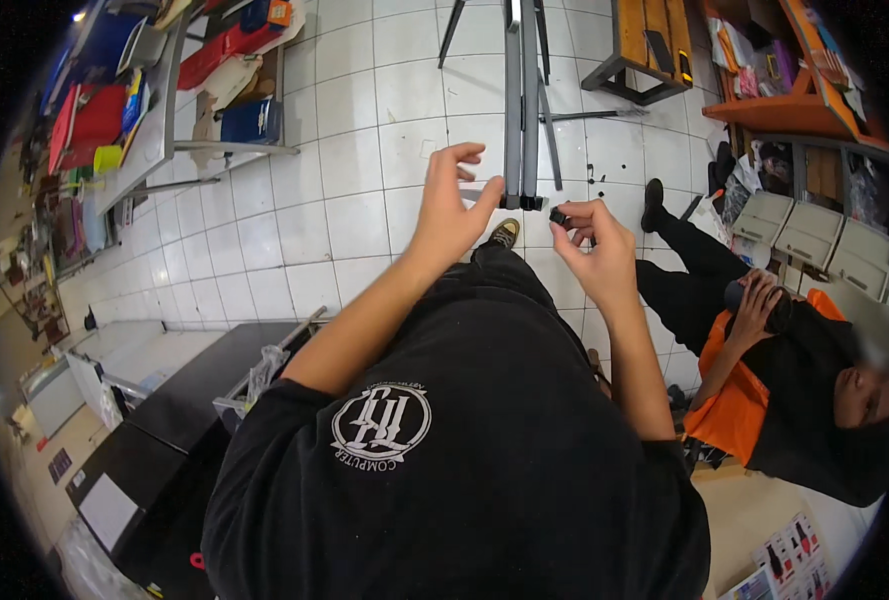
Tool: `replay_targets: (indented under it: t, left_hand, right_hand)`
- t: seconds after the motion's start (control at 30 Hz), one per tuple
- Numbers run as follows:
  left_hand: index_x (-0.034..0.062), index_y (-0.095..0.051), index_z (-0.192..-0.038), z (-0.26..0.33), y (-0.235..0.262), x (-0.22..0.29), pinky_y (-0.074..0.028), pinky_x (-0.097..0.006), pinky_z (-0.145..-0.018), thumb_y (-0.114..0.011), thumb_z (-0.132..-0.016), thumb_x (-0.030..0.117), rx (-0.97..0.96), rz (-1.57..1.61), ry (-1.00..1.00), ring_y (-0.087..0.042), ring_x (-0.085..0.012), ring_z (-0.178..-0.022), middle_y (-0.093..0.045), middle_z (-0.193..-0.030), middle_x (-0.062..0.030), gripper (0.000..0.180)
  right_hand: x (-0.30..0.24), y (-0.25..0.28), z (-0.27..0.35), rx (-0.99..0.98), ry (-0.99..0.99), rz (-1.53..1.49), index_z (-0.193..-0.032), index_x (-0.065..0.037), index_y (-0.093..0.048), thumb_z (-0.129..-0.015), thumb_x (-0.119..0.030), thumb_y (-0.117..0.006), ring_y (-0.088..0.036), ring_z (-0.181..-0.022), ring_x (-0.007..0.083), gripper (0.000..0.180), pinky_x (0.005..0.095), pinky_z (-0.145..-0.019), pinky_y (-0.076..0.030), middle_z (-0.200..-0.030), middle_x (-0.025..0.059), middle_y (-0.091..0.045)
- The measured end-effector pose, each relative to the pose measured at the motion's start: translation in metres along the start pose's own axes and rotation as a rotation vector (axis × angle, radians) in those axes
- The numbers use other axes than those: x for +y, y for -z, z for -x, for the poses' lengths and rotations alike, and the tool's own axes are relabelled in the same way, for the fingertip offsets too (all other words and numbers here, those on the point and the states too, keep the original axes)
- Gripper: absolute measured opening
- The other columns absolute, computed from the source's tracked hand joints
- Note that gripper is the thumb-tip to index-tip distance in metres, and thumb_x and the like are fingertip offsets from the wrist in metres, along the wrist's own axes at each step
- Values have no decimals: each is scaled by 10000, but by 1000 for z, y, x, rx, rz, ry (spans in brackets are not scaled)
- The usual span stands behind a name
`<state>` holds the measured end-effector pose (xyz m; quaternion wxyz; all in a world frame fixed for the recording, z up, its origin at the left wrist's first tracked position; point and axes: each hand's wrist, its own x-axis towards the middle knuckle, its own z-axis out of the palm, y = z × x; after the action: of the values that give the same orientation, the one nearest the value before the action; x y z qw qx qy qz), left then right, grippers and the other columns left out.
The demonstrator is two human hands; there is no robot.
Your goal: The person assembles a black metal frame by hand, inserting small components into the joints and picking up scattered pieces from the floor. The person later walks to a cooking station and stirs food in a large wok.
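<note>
Two long grey metal tubes (513, 110) run side by side away from me, with black fittings (532, 203) at their near ends. My left hand (452, 208) is beside them on the left, fingers apart. Its thumb reaches the near end of the left tube; whether it touches I cannot tell. Just right of the tube ends, my right hand (598, 250) pinches a small black plastic piece (559, 216) between thumb and fingertips. The piece is apart from the tubes and partly covered by the fingers.
Several small black pieces lie on the white tiled floor (384, 160). A wooden bench (636, 45) stands far right. Someone in black and orange (729, 385) sits at my right, legs stretched toward the middle. Loaded shelves (229, 90) stand far left; a dark cabinet (179, 400) is near left.
</note>
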<state>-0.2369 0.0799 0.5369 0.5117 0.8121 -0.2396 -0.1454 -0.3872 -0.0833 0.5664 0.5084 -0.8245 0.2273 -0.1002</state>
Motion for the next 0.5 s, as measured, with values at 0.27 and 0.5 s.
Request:
replay_targets:
  t: [0.27,0.5]
  left_hand:
    - [-31,-669,-1077,64,6,33,-518,-235,-736,-745,-937,127,-412,563,451,-665,-108,-841,-715,-962,-66,224]
    - [-10,-683,-1062,55,13,35,-498,-246,-754,-703,-973,108,-598,672,621,-663,-99,-827,-730,-963,-58,150]
  right_hand:
    - [-26,-6,19,-198,297,134,-1056,-14,-617,-798,0,-769,-685,-894,348,299,399,-730,-569,-954,148,-660]
    - [-10,4,7,-230,309,-137,-1060,-17,-742,-801,20,-794,-659,-734,172,266,285,-640,-538,-1011,100,-712]
